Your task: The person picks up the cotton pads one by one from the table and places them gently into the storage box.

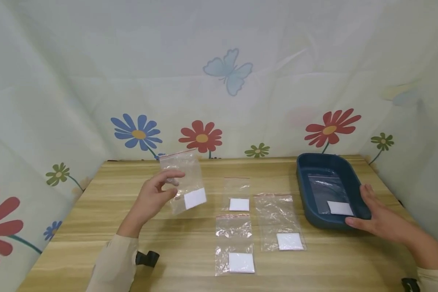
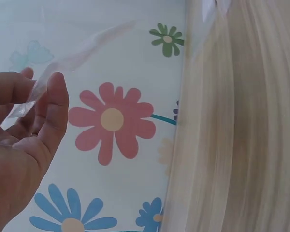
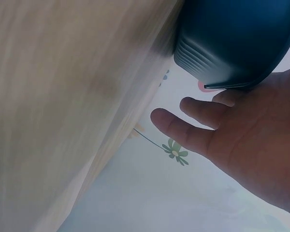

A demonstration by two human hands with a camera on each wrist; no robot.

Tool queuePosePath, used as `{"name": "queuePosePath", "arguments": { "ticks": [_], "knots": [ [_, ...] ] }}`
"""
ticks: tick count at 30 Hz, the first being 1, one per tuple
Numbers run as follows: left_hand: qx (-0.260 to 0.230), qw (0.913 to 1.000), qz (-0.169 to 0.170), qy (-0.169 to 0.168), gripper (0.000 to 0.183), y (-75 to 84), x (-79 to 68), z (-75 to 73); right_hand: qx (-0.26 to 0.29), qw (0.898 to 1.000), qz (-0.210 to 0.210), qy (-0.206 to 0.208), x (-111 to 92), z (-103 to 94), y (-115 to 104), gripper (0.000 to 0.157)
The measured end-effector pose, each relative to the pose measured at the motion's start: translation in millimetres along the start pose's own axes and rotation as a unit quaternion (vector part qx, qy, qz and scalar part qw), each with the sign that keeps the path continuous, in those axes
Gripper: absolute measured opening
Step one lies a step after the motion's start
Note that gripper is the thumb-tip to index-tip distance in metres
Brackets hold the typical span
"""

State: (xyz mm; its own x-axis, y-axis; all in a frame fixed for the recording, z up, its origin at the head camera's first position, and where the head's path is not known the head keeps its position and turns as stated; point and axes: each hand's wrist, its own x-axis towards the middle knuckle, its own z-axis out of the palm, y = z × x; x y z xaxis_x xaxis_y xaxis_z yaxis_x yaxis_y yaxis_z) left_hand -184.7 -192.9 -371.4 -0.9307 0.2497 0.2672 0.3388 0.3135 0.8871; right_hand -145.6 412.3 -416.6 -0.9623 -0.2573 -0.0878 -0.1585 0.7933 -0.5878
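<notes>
My left hand (image 1: 152, 198) holds up a clear zip bag (image 1: 191, 174) with a red seal line and a white label patch, above the left part of the table. In the left wrist view, the clear film (image 2: 77, 59) passes between the thumb and fingers. My right hand (image 1: 381, 219) touches the near right corner of a dark blue plastic box (image 1: 302, 190), its fingers fairly straight along the outside. Inside the box lies another zip bag (image 1: 325, 188) with a white patch.
Three more zip bags lie flat on the wooden table (image 1: 182, 247): a small one (image 1: 237, 186), one nearer the front (image 1: 234, 235), and a larger one (image 1: 277, 215) beside the box. A flowered curtain (image 1: 160, 97) hangs behind the table.
</notes>
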Motion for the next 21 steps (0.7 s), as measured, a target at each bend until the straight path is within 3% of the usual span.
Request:
{"name": "queuePosePath", "arguments": {
  "ticks": [6, 13, 21],
  "knots": [
    [-0.018, 0.9998, -0.006, -0.004, 0.043, 4.9, 3.9, 5.4, -0.003, 1.0, 0.011, -0.009, 0, 0.1, -1, 0.117],
    [-0.059, 0.9978, 0.026, 0.012, 0.045, 11.5, 13.8, 14.2, 0.001, 1.0, 0.017, -0.013, 2, -0.5, -1, 0.118],
    [-0.066, 0.9943, 0.068, 0.048, 0.052, 26.0, 26.0, 27.9, 0.004, 1.0, 0.015, -0.01, 2, 0.5, -1, 0.118]
  ]
}}
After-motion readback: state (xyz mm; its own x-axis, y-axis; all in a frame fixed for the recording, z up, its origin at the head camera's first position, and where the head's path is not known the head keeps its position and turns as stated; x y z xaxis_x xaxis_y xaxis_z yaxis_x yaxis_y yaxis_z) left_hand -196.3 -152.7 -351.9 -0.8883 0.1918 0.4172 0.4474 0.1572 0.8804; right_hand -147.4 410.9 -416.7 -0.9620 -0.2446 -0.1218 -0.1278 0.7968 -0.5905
